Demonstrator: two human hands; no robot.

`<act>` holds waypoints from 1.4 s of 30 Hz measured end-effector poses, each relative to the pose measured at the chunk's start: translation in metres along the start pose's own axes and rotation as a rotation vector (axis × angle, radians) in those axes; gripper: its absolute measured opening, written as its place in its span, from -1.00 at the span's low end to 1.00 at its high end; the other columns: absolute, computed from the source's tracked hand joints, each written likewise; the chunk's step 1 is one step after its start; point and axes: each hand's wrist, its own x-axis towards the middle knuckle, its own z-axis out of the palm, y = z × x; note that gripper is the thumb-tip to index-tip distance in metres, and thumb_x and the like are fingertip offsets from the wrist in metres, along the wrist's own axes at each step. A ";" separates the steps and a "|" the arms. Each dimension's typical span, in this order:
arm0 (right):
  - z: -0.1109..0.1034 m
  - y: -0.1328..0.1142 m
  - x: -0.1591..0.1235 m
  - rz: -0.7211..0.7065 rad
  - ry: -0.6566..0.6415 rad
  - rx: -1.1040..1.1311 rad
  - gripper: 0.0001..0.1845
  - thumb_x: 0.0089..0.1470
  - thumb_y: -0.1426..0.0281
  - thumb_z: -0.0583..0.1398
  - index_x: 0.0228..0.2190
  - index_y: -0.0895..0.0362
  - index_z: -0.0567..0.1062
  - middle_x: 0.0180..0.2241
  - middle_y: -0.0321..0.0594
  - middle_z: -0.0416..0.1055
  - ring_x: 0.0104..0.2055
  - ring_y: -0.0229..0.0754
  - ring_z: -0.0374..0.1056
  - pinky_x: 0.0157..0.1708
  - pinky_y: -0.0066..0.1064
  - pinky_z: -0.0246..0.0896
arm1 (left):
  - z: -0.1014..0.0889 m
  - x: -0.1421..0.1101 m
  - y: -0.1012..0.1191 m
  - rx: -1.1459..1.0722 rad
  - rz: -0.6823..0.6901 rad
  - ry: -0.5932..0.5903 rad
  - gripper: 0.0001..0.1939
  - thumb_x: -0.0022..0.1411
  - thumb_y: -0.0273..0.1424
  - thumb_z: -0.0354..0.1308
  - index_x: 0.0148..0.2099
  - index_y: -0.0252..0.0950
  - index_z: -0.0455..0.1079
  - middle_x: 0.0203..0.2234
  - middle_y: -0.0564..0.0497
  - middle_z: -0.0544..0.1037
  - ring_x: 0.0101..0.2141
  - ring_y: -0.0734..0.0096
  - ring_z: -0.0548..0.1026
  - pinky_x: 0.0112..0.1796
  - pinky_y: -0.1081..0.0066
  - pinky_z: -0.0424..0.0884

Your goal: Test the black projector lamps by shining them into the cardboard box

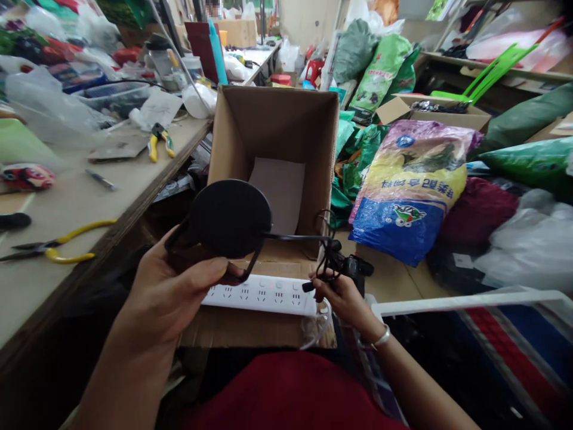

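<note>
Workshop interior, viewed from above the hands. Left of frame, a long wooden workbench (67, 197) runs away from the viewer, its straight front edge falling diagonally towards the lower left, with a dark gap below it. On the bench lie yellow-handled pliers (160, 142), yellow-handled snips (54, 246) and a pen (101, 180). Centre, an open cardboard box (273, 119) stands just beside the bench, with a white card (280, 194) inside it, and its mouth is unobstructed from above. A white power strip (259, 294) lies on the box's near flap (250, 328), directly below the hands. Right of the box, a blue-and-yellow printed bag (409, 191) leans among green sacks (532, 161), while a white rail (465, 301) crosses above a striped carpet (505, 352).

Left hand (174, 280): the fingers (215, 269) are curled together around the thin frame of a round black disc (230, 218), which is held upright over the box's near edge. Right hand (342, 301): the fingertips (322, 280) are pinched together on a looped black cable (329, 257), which runs across to the disc. A small black fitting (353, 267) sits just beyond these fingers, its exact form unclear. A silver bracelet (380, 338) circles the right wrist.
</note>
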 end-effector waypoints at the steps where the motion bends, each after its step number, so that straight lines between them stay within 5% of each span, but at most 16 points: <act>1: 0.005 0.001 0.001 0.012 -0.036 0.017 -0.68 0.06 0.13 0.16 -0.42 0.16 0.38 -0.57 -0.26 0.38 -0.57 -0.27 0.31 -0.55 -0.46 0.26 | -0.004 0.000 0.000 0.005 0.000 0.017 -0.71 -0.13 -0.49 0.35 -0.26 -0.30 0.47 -0.50 0.00 0.60 -0.51 0.29 0.55 -0.50 0.41 0.52; 9: 0.022 0.016 0.006 0.021 0.029 -0.029 -0.66 0.00 0.10 0.20 -0.47 0.14 0.39 -0.62 -0.24 0.41 -0.59 -0.19 0.38 -0.54 -0.40 0.31 | -0.019 0.000 -0.014 0.011 -0.033 0.090 -0.65 -0.12 -0.53 0.33 -0.19 -0.37 0.43 -0.42 -0.05 0.61 -0.48 0.28 0.57 -0.48 0.38 0.53; 17: 0.025 0.022 0.002 -0.049 0.033 -0.160 -0.81 0.06 0.23 0.16 -0.42 0.11 0.39 -0.61 -0.24 0.41 -0.62 -0.19 0.37 -0.57 -0.40 0.28 | -0.022 0.007 -0.032 -0.062 -0.120 0.035 -0.62 -0.12 -0.53 0.36 -0.20 -0.34 0.39 -0.46 0.01 0.60 -0.55 0.36 0.54 -0.51 0.37 0.55; 25: 0.035 0.028 -0.016 -0.187 -0.058 -0.194 -0.90 0.07 0.45 0.10 -0.40 0.08 0.42 -0.38 -0.14 0.44 -0.32 -0.12 0.37 -0.29 -0.32 0.30 | -0.022 0.019 -0.055 -0.134 -0.141 -0.008 -0.65 -0.14 -0.58 0.35 -0.24 -0.31 0.41 -0.48 0.06 0.58 -0.54 0.39 0.54 -0.47 0.40 0.53; 42: 0.043 0.039 -0.012 -0.183 0.056 -0.268 -0.93 -0.03 0.47 0.16 -0.41 0.14 0.46 -0.49 -0.28 0.29 -0.53 -0.28 0.20 -0.55 -0.50 0.12 | -0.022 0.033 -0.076 -0.186 -0.235 -0.004 -0.69 -0.16 -0.51 0.38 -0.29 -0.35 0.44 -0.50 0.02 0.55 -0.51 0.40 0.51 -0.46 0.44 0.44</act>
